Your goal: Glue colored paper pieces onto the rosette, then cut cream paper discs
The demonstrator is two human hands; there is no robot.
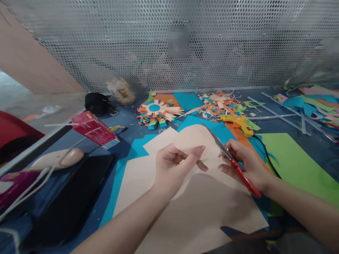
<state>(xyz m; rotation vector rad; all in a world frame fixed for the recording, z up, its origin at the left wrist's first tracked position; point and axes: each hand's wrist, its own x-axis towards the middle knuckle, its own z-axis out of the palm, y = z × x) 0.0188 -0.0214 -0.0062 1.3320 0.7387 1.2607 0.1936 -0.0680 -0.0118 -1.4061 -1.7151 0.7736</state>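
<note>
My left hand [177,165] pinches a pale peach paper piece [194,135] with a rounded upper edge, thumb on top and fingers beneath. In my right hand [243,162] is a pair of scissors [239,173] with red handles. The blades point up and to the left, along the right edge of the paper piece. Whether the blades are apart is hard to make out. Below both hands lies a large peach paper sheet [185,215], on top of blue paper [137,146].
Behind are a layered paper flower [156,111], paper scraps [221,104] and a yellow glue gun [238,123]. A pink drink carton [95,128], a computer mouse [59,158] and a black phone-like slab [71,201] lie left. Green paper [296,165] lies right; a perforated metal panel [148,46] stands behind.
</note>
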